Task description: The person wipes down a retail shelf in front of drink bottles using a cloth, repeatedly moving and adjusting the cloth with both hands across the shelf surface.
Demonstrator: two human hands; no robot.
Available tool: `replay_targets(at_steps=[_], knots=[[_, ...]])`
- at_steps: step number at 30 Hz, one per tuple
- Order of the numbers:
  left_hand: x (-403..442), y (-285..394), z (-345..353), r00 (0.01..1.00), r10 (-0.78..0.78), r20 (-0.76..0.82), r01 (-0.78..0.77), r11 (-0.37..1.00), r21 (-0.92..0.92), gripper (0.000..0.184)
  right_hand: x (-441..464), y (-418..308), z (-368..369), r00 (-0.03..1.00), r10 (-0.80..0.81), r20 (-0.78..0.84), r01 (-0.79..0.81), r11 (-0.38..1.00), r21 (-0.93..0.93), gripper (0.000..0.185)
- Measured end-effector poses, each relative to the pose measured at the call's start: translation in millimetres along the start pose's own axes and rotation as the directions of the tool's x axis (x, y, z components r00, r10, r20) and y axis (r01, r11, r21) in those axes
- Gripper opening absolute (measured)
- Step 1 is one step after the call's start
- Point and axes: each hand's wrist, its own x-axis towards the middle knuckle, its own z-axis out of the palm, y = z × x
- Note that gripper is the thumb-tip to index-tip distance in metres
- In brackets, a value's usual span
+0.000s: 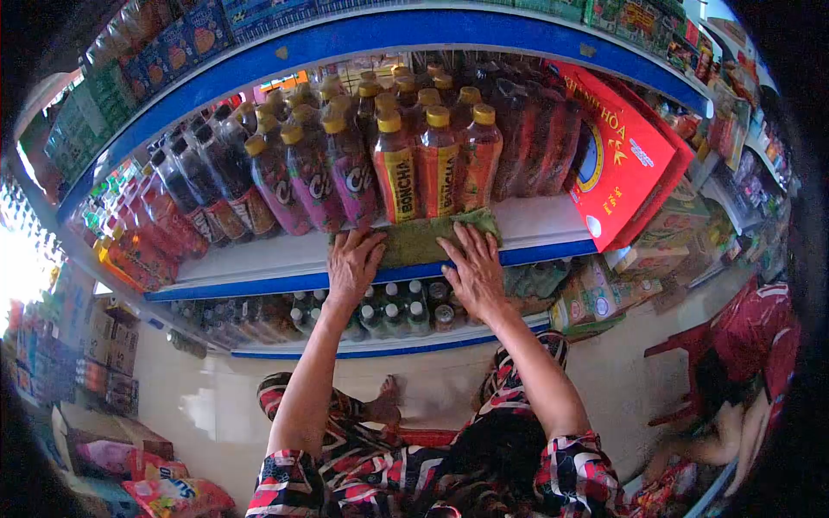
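Observation:
A folded green cloth (413, 244) lies along the front of the white shelf (540, 221), just before the bottles. My left hand (352, 261) rests on the cloth's left end, fingers stretched forward. On its right part lies my right hand (475, 269), palm down with the fingers spread. Directly behind the cloth stand yellow-capped Boncha bottles (439, 173). Purple-labelled bottles (319, 181) with yellow caps are beside them, close to my left fingertips. What is under my palms is hidden.
Dark cola-like bottles (207, 186) and red packs (138, 250) fill the shelf's left side. A red box (617, 155) stands at its right end. Small white-capped bottles (393, 311) sit on the lower shelf. A person in a dark red top (747, 332) sits at right.

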Motion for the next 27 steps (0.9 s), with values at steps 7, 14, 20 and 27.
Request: replay_targets(at_steps=[7,14,20,27], knots=[[-16,14,4,0.999,0.030,-0.042,-0.023,0.990,0.141,0.031,6,-18,1,0.990,0.135,-0.039,-0.133,0.990,0.046,0.048],[-8,50,29,0.998,0.032,0.062,-0.038,0.993,0.114,0.041,13,-37,24,0.985,0.132,-0.115,-0.116,0.984,0.135,0.051],[-7,46,26,0.993,0.028,0.113,-0.035,0.997,0.063,0.041,4,-14,5,0.999,0.010,-0.054,-0.002,0.989,0.148,0.051],[2,42,13,0.965,0.072,0.253,-0.030,0.985,-0.168,0.042,-12,46,-15,0.996,0.014,-0.092,-0.014,1.000,0.008,0.044]])
